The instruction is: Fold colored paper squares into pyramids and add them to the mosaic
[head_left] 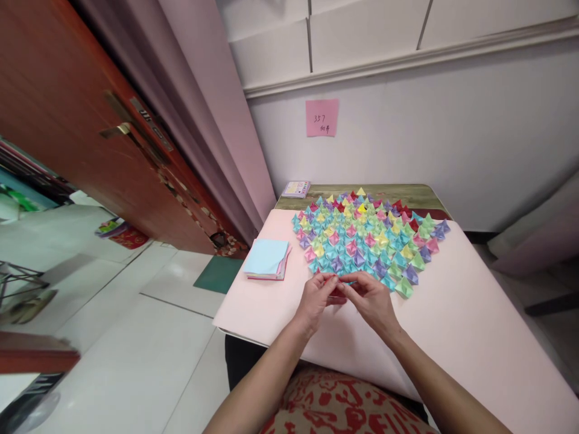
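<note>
Working at a pink tabletop (470,313), with a wide group of folded papers (351,247) and, to its left, a stack of square paper (266,256). Holding left hand (315,299) and right hand (371,299) together, pinched on a red paper (337,293), mostly hidden, at the group's near edge. Probably folding now; next, perhaps calling for gentle, exact pressing, without tearing.

Brown top (337,401), red print and lettering; bare hands (315,300)
</note>
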